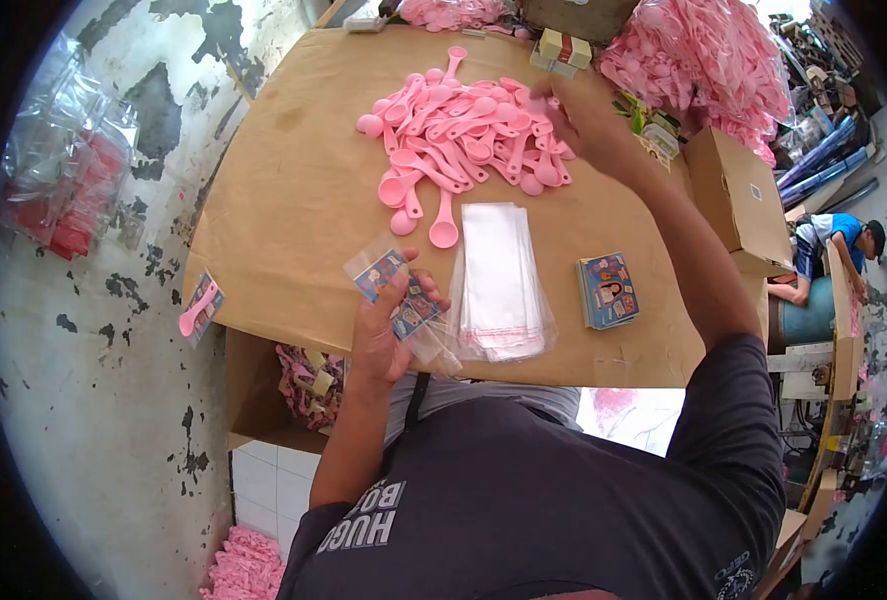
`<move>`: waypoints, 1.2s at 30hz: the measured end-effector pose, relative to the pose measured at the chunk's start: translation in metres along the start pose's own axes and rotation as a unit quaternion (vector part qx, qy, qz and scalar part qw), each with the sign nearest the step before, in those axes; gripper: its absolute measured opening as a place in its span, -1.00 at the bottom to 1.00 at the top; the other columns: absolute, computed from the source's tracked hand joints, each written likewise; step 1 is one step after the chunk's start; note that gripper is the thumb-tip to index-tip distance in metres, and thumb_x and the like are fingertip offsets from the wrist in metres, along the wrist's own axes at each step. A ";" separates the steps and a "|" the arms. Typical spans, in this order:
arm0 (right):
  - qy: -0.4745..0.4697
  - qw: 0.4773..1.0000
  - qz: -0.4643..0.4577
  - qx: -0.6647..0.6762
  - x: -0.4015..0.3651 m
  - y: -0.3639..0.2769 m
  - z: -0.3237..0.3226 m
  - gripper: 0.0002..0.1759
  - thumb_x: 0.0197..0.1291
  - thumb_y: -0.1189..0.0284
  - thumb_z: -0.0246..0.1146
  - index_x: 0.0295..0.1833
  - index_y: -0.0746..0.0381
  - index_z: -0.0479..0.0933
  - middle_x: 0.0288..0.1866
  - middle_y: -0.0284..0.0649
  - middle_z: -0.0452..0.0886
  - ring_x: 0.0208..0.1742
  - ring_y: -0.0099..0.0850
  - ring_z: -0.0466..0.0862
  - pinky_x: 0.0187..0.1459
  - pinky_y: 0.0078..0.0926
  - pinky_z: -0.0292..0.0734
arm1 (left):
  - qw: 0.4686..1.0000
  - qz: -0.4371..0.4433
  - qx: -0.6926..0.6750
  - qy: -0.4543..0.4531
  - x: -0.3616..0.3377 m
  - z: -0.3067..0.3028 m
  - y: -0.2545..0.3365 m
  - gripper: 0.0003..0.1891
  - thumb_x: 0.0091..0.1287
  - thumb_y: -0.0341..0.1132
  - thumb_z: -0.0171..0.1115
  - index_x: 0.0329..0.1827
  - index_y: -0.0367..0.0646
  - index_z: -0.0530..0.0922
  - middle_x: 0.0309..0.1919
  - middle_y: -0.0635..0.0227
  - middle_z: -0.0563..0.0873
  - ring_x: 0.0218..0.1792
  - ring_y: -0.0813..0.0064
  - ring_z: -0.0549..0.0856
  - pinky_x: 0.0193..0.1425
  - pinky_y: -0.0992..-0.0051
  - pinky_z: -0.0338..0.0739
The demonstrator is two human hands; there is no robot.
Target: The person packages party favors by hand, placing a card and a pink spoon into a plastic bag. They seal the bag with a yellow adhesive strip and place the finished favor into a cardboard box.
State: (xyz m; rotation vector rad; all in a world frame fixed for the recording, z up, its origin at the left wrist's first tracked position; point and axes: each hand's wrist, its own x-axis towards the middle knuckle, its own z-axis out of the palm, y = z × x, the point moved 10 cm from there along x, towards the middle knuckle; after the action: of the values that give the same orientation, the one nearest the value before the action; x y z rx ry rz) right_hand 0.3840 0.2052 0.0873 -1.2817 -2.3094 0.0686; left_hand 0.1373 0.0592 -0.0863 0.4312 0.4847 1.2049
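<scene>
Head view: person at a table covered in brown cardboard [293, 200], looking down. Left hand [385, 335], lower centre-left of the frame, is closed around a small clear bag [395, 292] with a printed card inside; thumb and fingers pinch it from below and the bag's upper end stands free above the hand. Right hand [585, 118], upper centre-right, is stretched out along the arm to the right edge of the pile of pink spoons [458, 135]; fingers lie against the spoons but are blurred, so cannot tell whether they have one in grip. Pile sits in the upper middle of the table, with a few spoons strayed toward the lower edge. Stack of empty clear bags [500, 280] lies just right of the left hand; stack of printed cards [608, 290] further right, apart from it. One bagged spoon [200, 308] at the table's left edge. Cardboard box [738, 200] at right; another person [835, 248] at far right.
</scene>
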 end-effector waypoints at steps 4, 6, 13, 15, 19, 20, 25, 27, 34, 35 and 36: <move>-0.051 0.998 0.032 0.011 -0.049 0.014 0.020 -0.47 0.42 0.52 0.25 0.45 0.08 0.32 0.33 -0.07 0.62 0.30 -0.02 0.64 0.30 -0.12 0.57 | 1.000 -0.001 -0.003 -0.010 0.001 0.000 -0.001 -0.54 0.61 -0.23 0.24 0.44 -0.23 0.37 -0.11 0.24 0.68 -0.09 0.40 0.75 0.14 0.20 0.75; -0.073 0.995 0.058 0.025 -0.072 0.015 0.018 -0.44 0.41 0.50 0.27 0.47 0.07 0.33 0.35 -0.06 0.61 0.32 -0.02 0.63 0.30 -0.14 0.57 | 1.000 -0.001 0.007 -0.009 0.001 0.001 -0.001 -0.54 0.61 -0.23 0.24 0.44 -0.24 0.37 -0.11 0.24 0.68 -0.09 0.41 0.75 0.14 0.21 0.75; -0.111 0.979 0.170 0.037 -0.125 0.052 0.020 -0.59 0.30 0.42 0.37 0.24 0.22 0.55 0.14 -0.03 0.63 0.21 -0.04 0.62 0.20 -0.16 0.54 | 1.000 0.005 0.025 -0.007 0.001 0.001 0.001 -0.54 0.61 -0.23 0.23 0.44 -0.24 0.38 -0.12 0.26 0.68 -0.09 0.45 0.75 0.12 0.23 0.76; -0.106 0.980 0.170 0.014 -0.136 0.057 0.022 -0.67 0.32 0.39 0.38 0.14 0.25 0.57 0.05 -0.03 0.62 0.11 -0.05 0.62 0.12 -0.15 0.54 | 1.000 0.007 0.023 -0.005 0.001 0.000 0.000 -0.54 0.61 -0.22 0.22 0.44 -0.24 0.37 -0.12 0.26 0.67 -0.09 0.46 0.75 0.12 0.23 0.76; -0.064 0.980 0.187 0.001 -0.148 0.061 0.023 -0.79 0.36 0.37 0.35 -0.07 0.28 0.56 -0.13 -0.04 0.60 -0.07 -0.04 0.63 -0.02 -0.12 0.53 | 0.999 0.032 0.026 0.003 -0.001 -0.002 0.002 -0.52 0.62 -0.21 0.21 0.46 -0.25 0.35 -0.13 0.27 0.67 -0.10 0.49 0.74 0.12 0.24 0.76; -0.063 0.980 0.187 0.002 -0.148 0.061 0.024 -0.79 0.36 0.37 0.35 -0.07 0.28 0.56 -0.13 -0.04 0.60 -0.07 -0.04 0.63 -0.02 -0.12 0.53 | 0.999 0.032 0.027 0.004 -0.001 -0.002 0.002 -0.52 0.62 -0.21 0.21 0.46 -0.25 0.35 -0.13 0.27 0.67 -0.10 0.49 0.74 0.12 0.24 0.76; -0.089 0.957 0.276 -0.004 -0.145 0.053 0.014 -0.71 0.43 0.41 0.29 0.18 0.21 0.50 -0.12 -0.04 0.63 -0.06 -0.12 0.68 -0.04 -0.18 0.56 | 0.998 0.049 0.033 0.003 -0.001 -0.003 0.004 -0.52 0.63 -0.21 0.20 0.46 -0.26 0.34 -0.13 0.27 0.67 -0.11 0.50 0.73 0.11 0.26 0.76; -0.048 0.975 0.214 -0.022 -0.142 0.045 0.007 -0.66 0.42 0.43 0.29 0.25 0.18 0.49 -0.09 -0.04 0.64 -0.05 -0.14 0.68 -0.03 -0.19 0.56 | 0.998 0.051 0.037 0.002 -0.002 -0.001 0.005 -0.52 0.63 -0.21 0.20 0.46 -0.26 0.34 -0.12 0.27 0.67 -0.10 0.49 0.73 0.11 0.26 0.76; -0.089 0.970 0.226 -0.022 -0.163 0.063 0.005 -0.49 0.33 0.43 0.40 0.36 0.19 0.48 -0.04 -0.08 0.67 -0.05 -0.27 0.69 -0.04 -0.24 0.57 | 0.998 0.047 0.051 -0.009 -0.001 -0.001 0.003 -0.52 0.63 -0.21 0.19 0.48 -0.25 0.33 -0.12 0.26 0.66 -0.09 0.48 0.72 0.14 0.25 0.75; -0.089 0.970 0.225 -0.021 -0.165 0.067 0.004 -0.49 0.33 0.43 0.40 0.36 0.19 0.48 -0.04 -0.08 0.67 -0.05 -0.27 0.69 -0.04 -0.24 0.57 | 0.998 0.048 0.051 -0.008 -0.001 -0.001 0.004 -0.52 0.63 -0.21 0.19 0.48 -0.25 0.33 -0.12 0.26 0.66 -0.09 0.48 0.72 0.14 0.25 0.75; -0.110 0.957 0.268 -0.011 -0.170 0.073 0.003 -0.47 0.33 0.41 0.42 0.37 0.21 0.48 -0.07 -0.09 0.66 -0.07 -0.30 0.68 -0.06 -0.27 0.56 | 0.998 0.048 0.048 -0.007 -0.001 -0.001 0.004 -0.52 0.63 -0.21 0.19 0.48 -0.24 0.33 -0.12 0.26 0.66 -0.09 0.48 0.72 0.14 0.25 0.75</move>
State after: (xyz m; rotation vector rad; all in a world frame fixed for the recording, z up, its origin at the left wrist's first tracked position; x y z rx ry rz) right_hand 0.5145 0.1090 -0.0025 -1.9651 -2.0665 0.3858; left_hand 0.1332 0.0591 -0.0848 0.5495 0.5164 1.2736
